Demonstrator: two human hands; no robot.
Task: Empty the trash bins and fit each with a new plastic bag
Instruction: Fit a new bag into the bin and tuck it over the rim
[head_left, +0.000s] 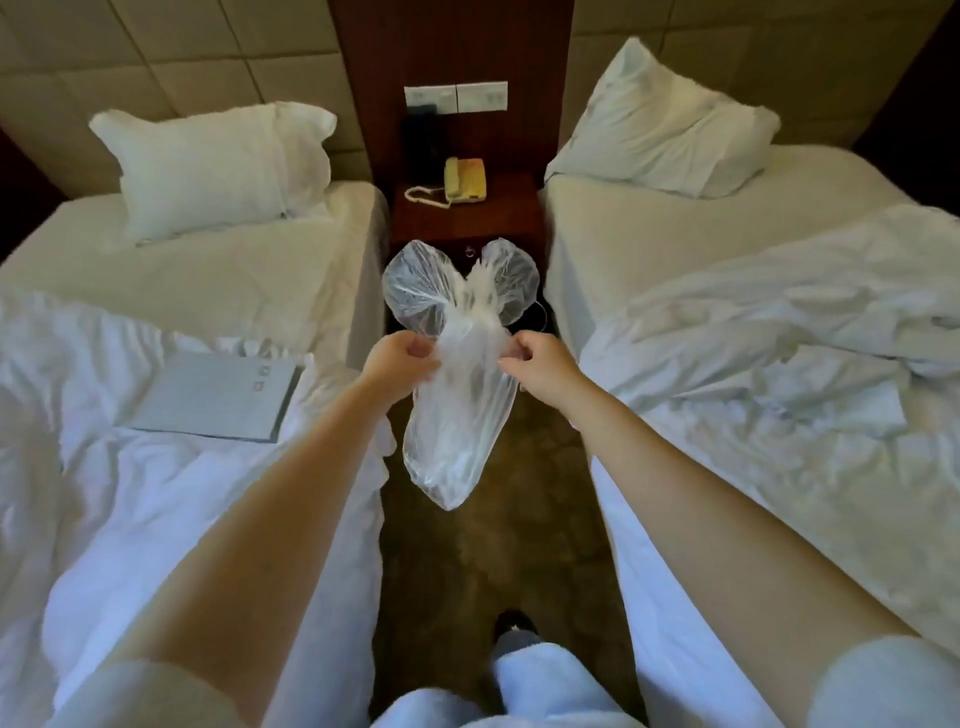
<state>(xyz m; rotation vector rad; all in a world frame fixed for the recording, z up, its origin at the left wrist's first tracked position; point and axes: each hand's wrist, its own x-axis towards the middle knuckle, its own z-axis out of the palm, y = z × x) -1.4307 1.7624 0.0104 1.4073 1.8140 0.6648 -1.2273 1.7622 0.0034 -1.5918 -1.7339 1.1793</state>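
Two-handed pinch on translucent white plastic bag (457, 421): gathered neck between curled fingers (422, 351) of left hand (397, 364) and right hand (540, 364), body hanging below.

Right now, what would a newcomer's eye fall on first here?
A clear plastic bag hangs mid-aisle, its gathered neck pinched by the left hand and right hand. Behind it a yellowish telephone sits on the dark nightstand; a grey folder lies on the left bed.

The left bed (208, 270) carries a pillow (208, 166), a rumpled duvet (156, 493) and, on it, a grey folder (218, 395). The right bed (623, 244) holds a second pillow (665, 124) and a crumpled cover (779, 364) — the nightstand (498, 223), a telephone (465, 179).
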